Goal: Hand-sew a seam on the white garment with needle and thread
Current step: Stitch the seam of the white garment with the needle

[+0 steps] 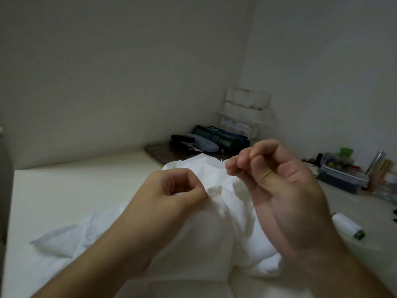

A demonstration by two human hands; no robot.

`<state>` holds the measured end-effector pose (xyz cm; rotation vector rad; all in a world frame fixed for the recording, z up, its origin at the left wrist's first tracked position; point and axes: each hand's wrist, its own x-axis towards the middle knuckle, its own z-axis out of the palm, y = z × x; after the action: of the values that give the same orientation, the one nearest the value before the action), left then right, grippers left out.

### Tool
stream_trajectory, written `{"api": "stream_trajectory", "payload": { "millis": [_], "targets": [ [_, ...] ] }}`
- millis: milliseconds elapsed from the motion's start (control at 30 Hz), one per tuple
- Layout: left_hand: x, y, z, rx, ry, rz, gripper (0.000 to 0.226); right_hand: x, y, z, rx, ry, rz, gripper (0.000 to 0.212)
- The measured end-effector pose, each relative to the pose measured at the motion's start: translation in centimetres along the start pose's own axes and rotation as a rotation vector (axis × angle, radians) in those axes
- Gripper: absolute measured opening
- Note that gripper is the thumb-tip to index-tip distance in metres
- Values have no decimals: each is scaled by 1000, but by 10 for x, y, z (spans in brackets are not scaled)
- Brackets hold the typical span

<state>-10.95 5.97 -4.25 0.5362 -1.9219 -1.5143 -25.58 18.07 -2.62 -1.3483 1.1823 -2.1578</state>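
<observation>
1. Left hand (171, 190) curled, pinched garment (214, 233) fold on tabletop (75, 190).
2. Right hand (279, 179) raised above garment, fingertips pinched needle (240, 174); thread not discernible.
3. Spool (349, 226) lay right.

My left hand (171, 190) pinches a fold of the white garment (214, 222), which lies bunched on the pale table (75, 190) in front of me. My right hand (277, 179) is raised just above the cloth, fingertips pressed together on something thin (needle or thread, too blurred to tell). A white thread spool (349, 226) lies to the right, and a clear box of sewing bits (341, 171) sits behind it.
</observation>
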Motion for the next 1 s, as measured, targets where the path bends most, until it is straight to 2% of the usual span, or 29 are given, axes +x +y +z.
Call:
{"api": "stream_trajectory", "payload": {
  "millis": [67,167,300,433,533,633,800,1000],
  "targets": [
    [0,0,-1,-19,3,-5,22,2,-4,0,72,47,23,9],
    [0,0,-1,-47,7,-7,16,4,-3,-2,3,98,15,15],
    [-1,0,-1,-93,11,5,22,4,-1,-9,-404,44,-35,13],
    [0,1,-1,-111,29,20,16,0,-3,-11,-845,-143,-87,27],
    [1,0,-2,-120,25,24,14,0,1,-8,-1036,-196,-114,20],
    [1,0,-2,-117,22,37,18,2,4,-7,-1013,-113,-117,15],
    [0,0,-4,-133,-1,59,23,3,-4,-7,-693,-29,-7,11],
    [-4,4,-1,-77,-109,124,17,2,-3,-4,-638,97,-45,11]
  ]
}}
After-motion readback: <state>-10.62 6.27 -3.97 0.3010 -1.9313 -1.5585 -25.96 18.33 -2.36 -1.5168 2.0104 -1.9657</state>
